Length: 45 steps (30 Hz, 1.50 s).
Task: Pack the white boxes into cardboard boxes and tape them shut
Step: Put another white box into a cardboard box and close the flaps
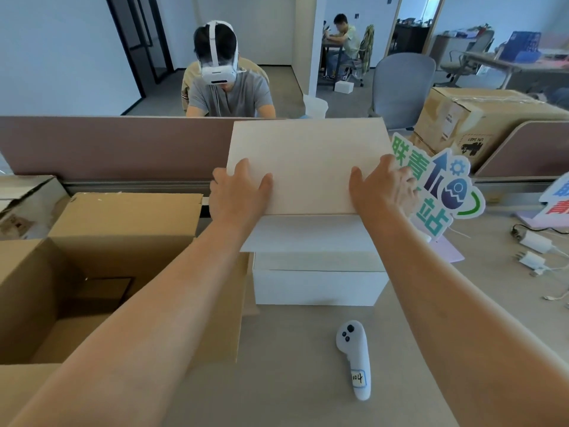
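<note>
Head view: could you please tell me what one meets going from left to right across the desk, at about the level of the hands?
Open cardboard box → left hand → white box held between both hands → right hand → colourful sign → white chargers.

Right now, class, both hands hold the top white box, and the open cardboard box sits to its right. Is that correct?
Not quite. The head view shows the left hand and right hand holding the top white box, but the open cardboard box sits to its left, not its right.
</note>
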Tool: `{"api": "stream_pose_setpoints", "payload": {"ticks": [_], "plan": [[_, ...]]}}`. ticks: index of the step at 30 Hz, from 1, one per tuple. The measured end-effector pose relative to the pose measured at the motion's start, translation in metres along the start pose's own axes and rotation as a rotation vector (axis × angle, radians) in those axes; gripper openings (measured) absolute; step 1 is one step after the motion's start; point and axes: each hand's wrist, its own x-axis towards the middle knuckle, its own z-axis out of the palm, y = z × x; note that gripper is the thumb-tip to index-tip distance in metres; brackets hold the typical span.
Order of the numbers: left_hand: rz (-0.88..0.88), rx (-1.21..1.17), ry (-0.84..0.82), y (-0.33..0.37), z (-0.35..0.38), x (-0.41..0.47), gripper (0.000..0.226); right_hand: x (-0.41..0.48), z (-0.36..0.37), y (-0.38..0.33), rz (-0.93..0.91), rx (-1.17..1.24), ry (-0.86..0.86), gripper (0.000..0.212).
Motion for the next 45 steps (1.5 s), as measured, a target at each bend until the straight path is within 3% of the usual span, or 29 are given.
{"api": "stream_pose_setpoints", "payload": {"ticks": [5, 15, 29, 38, 45], "plan": [[0.01, 0.016, 0.151, -0.026, -0.042, -0.005, 0.06, -0.031, -0.002, -0.035, -0.053, 0.108, 0.032, 0.058], [-0.119, 0.044, 0.231, -0.142, -0.123, -0.024, 0.058, -0.131, 0.03, -0.127, -0.147, 0.227, -0.061, 0.057], [-0.119, 0.088, 0.088, -0.308, -0.215, -0.016, 0.059, -0.271, 0.082, -0.243, -0.083, 0.148, -0.096, 0.061], [-0.089, 0.045, -0.08, -0.343, -0.224, -0.039, 0.057, -0.317, 0.088, -0.244, -0.03, 0.073, -0.12, 0.059], [-0.102, 0.081, -0.091, -0.343, -0.221, -0.052, 0.059, -0.324, 0.093, -0.234, -0.001, 0.062, -0.144, 0.054]]}}
